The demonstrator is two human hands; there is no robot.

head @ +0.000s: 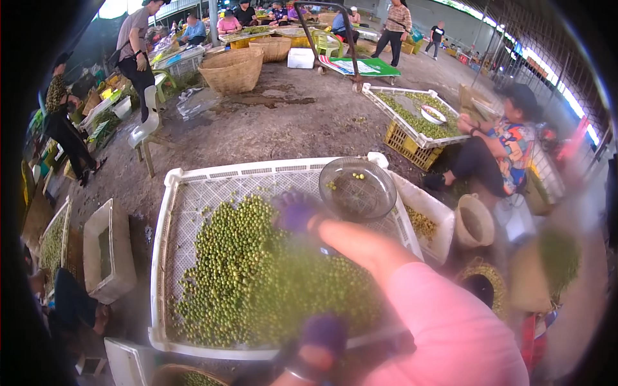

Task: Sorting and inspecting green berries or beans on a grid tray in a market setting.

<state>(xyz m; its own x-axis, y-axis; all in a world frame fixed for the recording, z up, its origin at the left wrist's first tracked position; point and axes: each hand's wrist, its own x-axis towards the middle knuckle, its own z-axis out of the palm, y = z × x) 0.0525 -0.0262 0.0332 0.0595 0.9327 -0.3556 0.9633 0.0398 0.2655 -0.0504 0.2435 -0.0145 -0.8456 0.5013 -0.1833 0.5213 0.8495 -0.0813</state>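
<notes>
A large white plastic mesh tray point(193, 193) lies before me, with a heap of small round green fruits point(231, 255) spread over it. My right hand point(295, 211), in a purple glove, reaches across to the heap's far edge, its fingers spread and blurred over the fruits. My left hand point(324, 333), also gloved in purple, is at the tray's near edge; blur hides its fingers and anything in them. Beyond my right forearm, a clear shallow bowl point(359, 202) rests on the tray's far right corner with a few fruits inside.
Right of the tray stands a white foam box point(442, 227) with yellowish pieces, beside a pale bucket point(473, 222). Another foam box point(113, 255) sits left. A person point(507, 140) works at a second tray point(420, 137) on a yellow crate point(410, 147). A plastic chair point(147, 120) stands ahead left.
</notes>
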